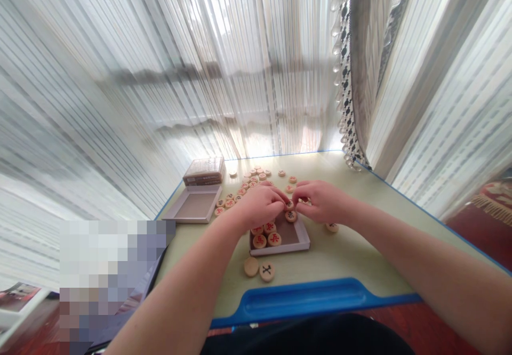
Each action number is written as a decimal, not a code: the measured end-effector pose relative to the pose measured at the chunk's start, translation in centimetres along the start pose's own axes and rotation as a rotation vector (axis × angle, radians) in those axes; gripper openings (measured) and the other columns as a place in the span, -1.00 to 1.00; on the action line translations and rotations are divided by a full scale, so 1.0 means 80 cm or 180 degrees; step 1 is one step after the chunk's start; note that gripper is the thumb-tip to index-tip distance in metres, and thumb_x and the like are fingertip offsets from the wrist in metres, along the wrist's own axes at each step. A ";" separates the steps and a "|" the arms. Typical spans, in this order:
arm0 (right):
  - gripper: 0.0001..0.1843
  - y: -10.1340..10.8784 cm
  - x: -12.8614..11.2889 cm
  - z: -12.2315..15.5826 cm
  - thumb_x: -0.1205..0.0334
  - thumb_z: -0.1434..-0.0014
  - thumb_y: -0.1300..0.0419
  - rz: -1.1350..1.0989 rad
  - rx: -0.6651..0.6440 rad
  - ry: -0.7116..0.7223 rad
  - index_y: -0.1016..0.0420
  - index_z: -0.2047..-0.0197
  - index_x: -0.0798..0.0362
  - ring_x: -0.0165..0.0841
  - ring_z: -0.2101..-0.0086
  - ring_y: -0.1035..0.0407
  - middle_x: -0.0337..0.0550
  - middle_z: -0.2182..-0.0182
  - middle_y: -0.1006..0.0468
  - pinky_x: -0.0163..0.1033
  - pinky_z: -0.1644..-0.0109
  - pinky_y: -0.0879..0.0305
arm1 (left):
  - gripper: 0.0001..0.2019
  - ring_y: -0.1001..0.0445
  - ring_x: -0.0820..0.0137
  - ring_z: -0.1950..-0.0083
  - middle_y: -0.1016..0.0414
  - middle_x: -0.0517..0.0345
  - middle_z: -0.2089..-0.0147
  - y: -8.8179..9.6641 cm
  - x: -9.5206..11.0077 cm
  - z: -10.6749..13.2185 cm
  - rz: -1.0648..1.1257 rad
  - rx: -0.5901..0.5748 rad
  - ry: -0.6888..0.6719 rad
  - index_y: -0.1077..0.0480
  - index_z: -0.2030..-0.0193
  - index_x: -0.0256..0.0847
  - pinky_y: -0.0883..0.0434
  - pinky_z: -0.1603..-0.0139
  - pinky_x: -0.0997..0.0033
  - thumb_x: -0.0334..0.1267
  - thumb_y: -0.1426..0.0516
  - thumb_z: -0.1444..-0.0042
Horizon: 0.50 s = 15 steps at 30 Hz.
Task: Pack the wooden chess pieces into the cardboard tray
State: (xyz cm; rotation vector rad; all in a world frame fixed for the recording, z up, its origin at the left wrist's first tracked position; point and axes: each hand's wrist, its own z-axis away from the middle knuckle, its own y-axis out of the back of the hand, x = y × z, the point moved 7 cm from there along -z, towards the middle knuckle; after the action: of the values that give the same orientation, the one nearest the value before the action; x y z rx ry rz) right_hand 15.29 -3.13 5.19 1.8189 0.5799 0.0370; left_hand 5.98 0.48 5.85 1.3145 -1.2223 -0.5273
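Note:
Wooden xiangqi pieces with red and dark characters lie in and around a shallow open box (280, 250). Inside the box, a red-marked piece (274, 238) sits at the near left and a dark-marked piece (290, 216) at the right. My left hand (262, 205) reaches over the box with its fingers closed at the edge of another xiangqi piece (289, 205). From the other side, my right hand (316, 200) pinches at the same piece with curled fingers. My hands hide the far part of the box and some pieces.
A box lid or second tray (194, 205) lies at the left, with a closed box (205, 171) behind it. Loose pieces (253, 184) are scattered at the back. Two more, one a dark-marked piece (267, 271), lie near the blue pen groove (304, 299) of the table.

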 end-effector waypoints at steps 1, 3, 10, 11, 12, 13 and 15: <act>-0.84 0.001 0.002 0.000 0.27 -0.03 -0.09 0.0010 0.0025 -0.0044 -0.48 0.45 0.07 -0.42 0.44 -0.29 -0.19 0.46 -0.44 -0.33 0.36 -0.13 | -0.67 -0.35 0.34 0.05 -0.55 0.26 0.15 -0.001 -0.001 0.000 -0.0015 -0.0015 -0.0006 -0.57 0.32 -0.13 -0.23 -0.10 0.33 -0.37 0.05 -0.01; -0.83 0.000 0.004 -0.001 0.25 -0.04 -0.08 0.0007 0.0023 -0.0067 -0.48 0.46 0.07 -0.41 0.43 -0.29 -0.18 0.46 -0.44 -0.33 0.35 -0.13 | -0.66 -0.34 0.34 0.03 -0.54 0.26 0.12 -0.003 -0.002 -0.001 -0.0032 -0.0037 -0.0022 -0.56 0.30 -0.13 -0.22 -0.12 0.33 -0.37 0.05 -0.02; -0.85 -0.006 0.006 -0.002 0.29 -0.01 -0.11 0.0047 0.0027 0.0022 -0.51 0.39 0.05 -0.39 0.39 -0.31 -0.17 0.43 -0.47 -0.33 0.32 -0.14 | -0.66 -0.33 0.34 0.00 -0.52 0.26 0.10 -0.005 -0.004 -0.001 -0.0026 -0.0029 -0.0038 -0.55 0.30 -0.14 -0.19 -0.15 0.36 -0.37 0.06 -0.05; -0.85 -0.006 0.007 -0.002 0.28 -0.01 -0.11 0.0052 0.0050 0.0003 -0.51 0.39 0.06 -0.39 0.39 -0.31 -0.17 0.43 -0.47 -0.33 0.32 -0.14 | -0.66 -0.33 0.34 0.00 -0.52 0.26 0.11 -0.005 -0.003 -0.001 -0.0022 -0.0020 -0.0062 -0.55 0.30 -0.14 -0.19 -0.15 0.37 -0.37 0.06 -0.05; -0.85 -0.006 0.007 -0.002 0.28 -0.02 -0.11 0.0060 0.0068 -0.0018 -0.52 0.39 0.05 -0.39 0.39 -0.31 -0.16 0.43 -0.47 -0.33 0.32 -0.14 | -0.66 -0.34 0.34 0.01 -0.52 0.26 0.11 -0.004 -0.002 -0.001 -0.0020 -0.0008 -0.0088 -0.55 0.31 -0.14 -0.19 -0.14 0.37 -0.37 0.06 -0.05; -0.85 -0.005 0.008 -0.002 0.27 -0.02 -0.11 0.0073 0.0079 -0.0037 -0.52 0.39 0.05 -0.39 0.40 -0.31 -0.16 0.43 -0.47 -0.33 0.33 -0.14 | -0.66 -0.35 0.35 0.02 -0.52 0.26 0.12 -0.004 -0.001 -0.001 -0.0018 0.0008 -0.0103 -0.55 0.32 -0.14 -0.20 -0.14 0.37 -0.37 0.06 -0.05; -0.85 -0.005 0.008 -0.002 0.27 -0.02 -0.11 0.0093 0.0081 -0.0047 -0.51 0.40 0.04 -0.39 0.40 -0.31 -0.17 0.43 -0.46 -0.33 0.33 -0.13 | -0.67 -0.37 0.35 0.03 -0.53 0.25 0.15 -0.002 -0.001 -0.001 -0.0014 0.0072 -0.0079 -0.55 0.34 -0.15 -0.22 -0.13 0.38 -0.38 0.06 -0.03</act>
State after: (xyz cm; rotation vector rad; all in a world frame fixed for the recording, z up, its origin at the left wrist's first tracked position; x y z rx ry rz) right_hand 15.66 -2.67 4.74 1.8508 0.5456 0.0362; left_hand 6.10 0.54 5.68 1.3332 -1.2492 -0.5357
